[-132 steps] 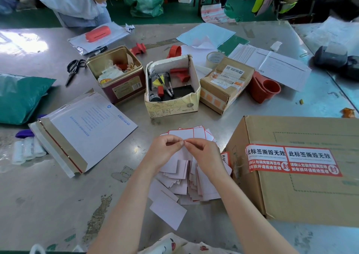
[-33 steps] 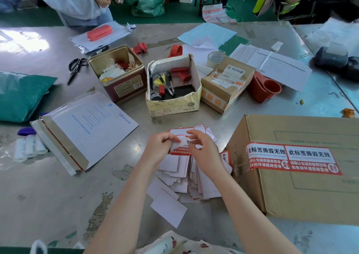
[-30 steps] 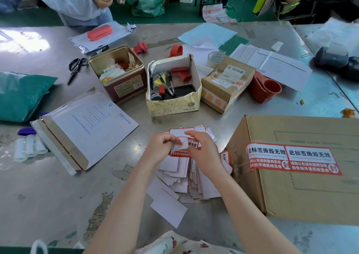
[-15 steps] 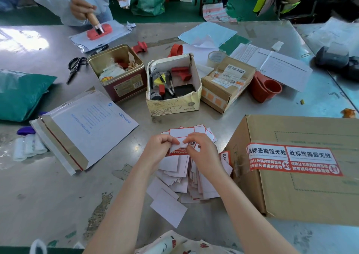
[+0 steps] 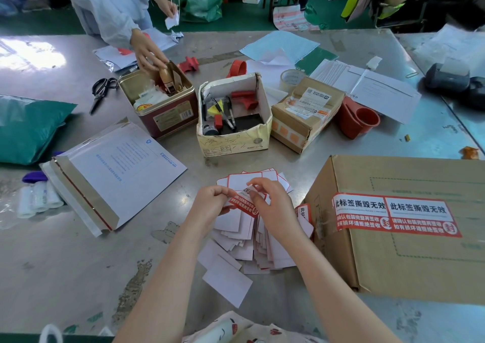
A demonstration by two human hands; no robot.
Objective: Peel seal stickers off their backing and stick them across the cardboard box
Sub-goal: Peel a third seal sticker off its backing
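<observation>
While pinched between both hands [image 5: 244, 206], seal sticker [image 5: 242, 206] above pile [image 5: 252, 240].

Sticker pile [image 5: 252, 240] at worktop [image 5: 52, 258] centre; cardboard box [image 5: 409, 227] at 3 o'clock, envelope [image 5: 118, 174] at 9, open carton [image 5: 233, 117] at 12, tin [image 5: 160, 104] at 11, w/ scissors [image 5: 101, 90] beyond.

One camera on the person's head looks forward and down, close over the scratched grey metal table [image 5: 65, 264].
</observation>
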